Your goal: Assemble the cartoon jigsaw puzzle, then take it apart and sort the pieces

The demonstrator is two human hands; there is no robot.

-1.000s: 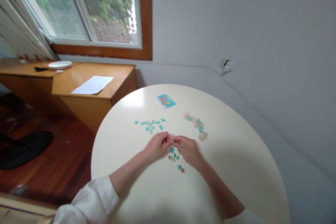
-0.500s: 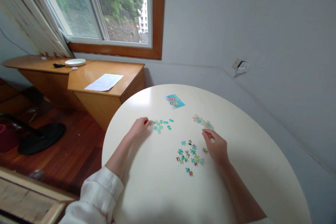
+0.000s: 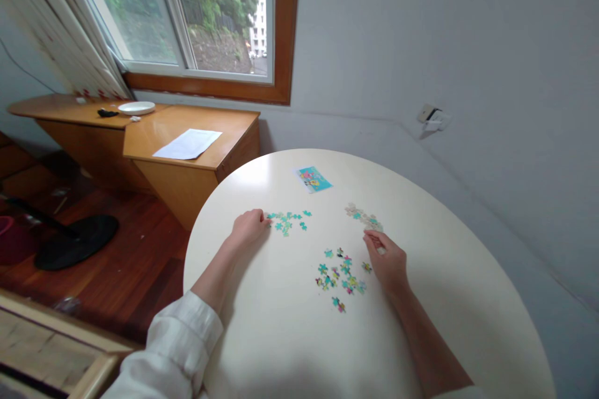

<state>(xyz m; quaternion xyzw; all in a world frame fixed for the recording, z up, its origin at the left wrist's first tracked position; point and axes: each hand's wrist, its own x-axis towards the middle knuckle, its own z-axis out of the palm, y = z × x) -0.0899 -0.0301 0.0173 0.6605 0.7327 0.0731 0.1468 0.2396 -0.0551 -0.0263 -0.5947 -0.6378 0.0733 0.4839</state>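
Observation:
My left hand [image 3: 251,224] rests at the left end of a loose group of teal puzzle pieces [image 3: 286,223], its fingers curled closed; what they hold, if anything, is hidden. My right hand [image 3: 387,257] is closed in a pinch just below a pile of mostly grey-backed puzzle pieces [image 3: 362,216]. Whether a piece sits between those fingertips is too small to make out. Between the hands and nearer to me lies a scatter of multicoloured puzzle pieces [image 3: 344,274]. Beyond them is a small picture card [image 3: 313,179] in blue with pink and yellow figures.
Everything lies on a round white table [image 3: 281,336]. A wooden desk [image 3: 187,137] under the window carries a paper sheet [image 3: 188,144] and a white plate [image 3: 136,108]. A black round base [image 3: 77,242] stands on the floor at left. A wall socket [image 3: 433,117] is at right.
The whole view has shifted slightly. Both hands keep nearly the same places beside their groups of pieces, with no clear change in the piles.

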